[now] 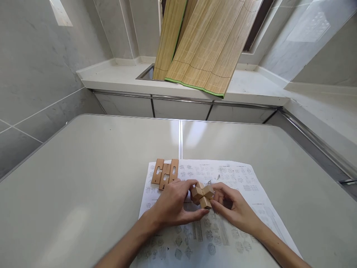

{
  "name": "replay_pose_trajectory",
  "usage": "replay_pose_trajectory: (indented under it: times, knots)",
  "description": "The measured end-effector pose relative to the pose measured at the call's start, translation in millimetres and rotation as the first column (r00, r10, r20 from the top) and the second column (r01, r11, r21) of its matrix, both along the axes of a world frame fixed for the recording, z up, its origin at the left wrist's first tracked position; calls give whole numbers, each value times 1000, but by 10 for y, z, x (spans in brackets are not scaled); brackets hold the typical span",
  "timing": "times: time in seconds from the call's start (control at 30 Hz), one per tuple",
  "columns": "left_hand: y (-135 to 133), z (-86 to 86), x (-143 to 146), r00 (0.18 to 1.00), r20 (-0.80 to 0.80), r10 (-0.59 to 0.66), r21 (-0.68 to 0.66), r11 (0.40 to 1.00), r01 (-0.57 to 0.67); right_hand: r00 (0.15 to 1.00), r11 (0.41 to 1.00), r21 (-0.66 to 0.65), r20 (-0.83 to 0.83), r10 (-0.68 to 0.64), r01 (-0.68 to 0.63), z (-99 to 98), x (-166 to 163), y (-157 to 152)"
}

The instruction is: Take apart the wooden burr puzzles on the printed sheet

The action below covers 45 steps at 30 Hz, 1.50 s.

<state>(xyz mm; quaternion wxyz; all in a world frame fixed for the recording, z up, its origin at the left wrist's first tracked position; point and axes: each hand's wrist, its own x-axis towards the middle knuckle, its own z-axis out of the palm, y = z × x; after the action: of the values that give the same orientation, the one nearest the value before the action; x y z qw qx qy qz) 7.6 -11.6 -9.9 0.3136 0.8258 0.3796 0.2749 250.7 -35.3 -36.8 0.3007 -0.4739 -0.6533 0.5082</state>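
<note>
Between my hands is a small wooden burr puzzle (203, 194), made of light blocks that cross each other. My left hand (176, 201) grips it from the left, with the thumb along its lower edge and the index finger at its top. From the right, my right hand (234, 206) pinches it with thumb and fingers. Some of its sides are hidden by my fingers. Just beyond my left hand lie flat wooden pieces (157, 171) with slots and printed numbers, side by side. Under everything is a large printed instruction sheet (259, 208) with rows of small puzzle drawings.
The sheet lies on a pale folding table (97, 178) with a seam (180, 137) down its middle. Behind the table runs a white counter (117, 78) with a sink (145, 73). A bamboo blind (206, 48) with green edging hangs over it. Tiled walls stand on both sides.
</note>
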Motion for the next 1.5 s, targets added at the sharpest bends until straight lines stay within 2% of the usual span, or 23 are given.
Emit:
replay_pose_trajectory:
  times: [0.17, 0.33, 0.6, 0.77, 1.0, 1.13, 1.37, 1.5]
  knots:
    - [-4, -24, -22, 998, 13, -56, 12, 998, 56, 991, 991, 55, 61, 117, -120, 127, 18, 54]
    - [-6, -47, -33, 994, 42, -105, 45, 994, 103, 954, 954, 10, 35, 298, -298, 273, 44, 106]
    - [-16, -76, -38, 991, 40, -130, 92, 988, 126, 979, 971, -139, 31, 202, -196, 162, 81, 65]
    - [-29, -59, -36, 993, 52, -107, 10, 994, 107, 988, 969, -198, 13, 154, -148, 127, 81, 47]
    - [-29, -66, -38, 990, 138, -39, -177, 982, 64, 994, 993, -61, -21, 103, -104, 169, 64, 54]
    - [-22, -56, -42, 990, 141, -31, -225, 972, 62, 996, 996, -18, -36, 83, -84, 162, 72, 59]
    - [-15, -81, -53, 990, 131, -55, -109, 992, 69, 988, 980, -129, -45, 150, -154, 141, 61, 69]
    - [9, -99, -65, 986, 134, -99, -24, 994, 103, 970, 964, -137, 53, 236, -227, 161, 66, 65]
